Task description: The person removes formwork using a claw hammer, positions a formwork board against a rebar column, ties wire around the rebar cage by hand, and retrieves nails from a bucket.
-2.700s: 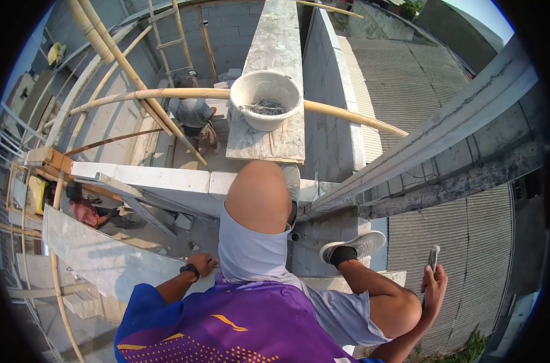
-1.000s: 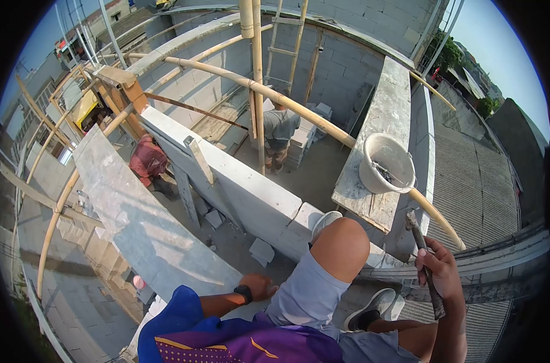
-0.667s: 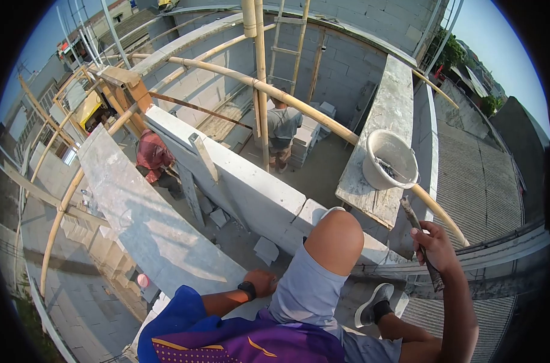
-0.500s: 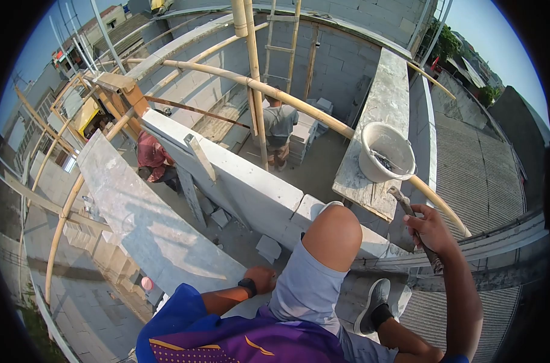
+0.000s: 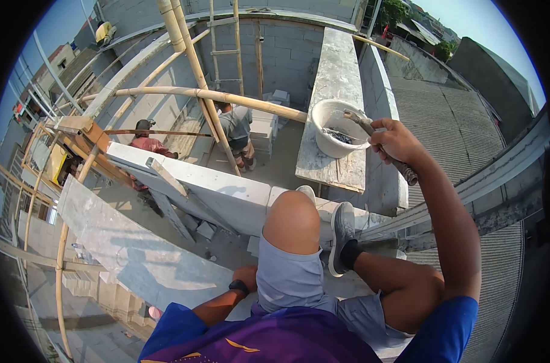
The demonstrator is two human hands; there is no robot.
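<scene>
My right hand (image 5: 397, 144) is closed round a grimy, mortar-coated hammer (image 5: 402, 169). Its far end reaches over the rim of a white bucket (image 5: 330, 145). Inside the bucket lie small dark pieces, too small to name. The bucket stands on a pale, stained plank (image 5: 338, 63). My left hand (image 5: 246, 276), with a watch at the wrist, is low beside my bare knee, near the edge of a wide grey board (image 5: 136, 242). The fingers of that hand are hidden, so its grip does not show.
A pale block wall (image 5: 226, 189) runs in front of my knee. Bamboo poles (image 5: 257, 103) cross above the room below, where a person in grey (image 5: 234, 127) and another in red (image 5: 146, 143) work. Corrugated roofing (image 5: 438, 115) lies at the right.
My right hand has moved up and left with the hammer, from beside the plank's end to the bucket's rim. My right foot has risen onto the wall top. The view has turned right.
</scene>
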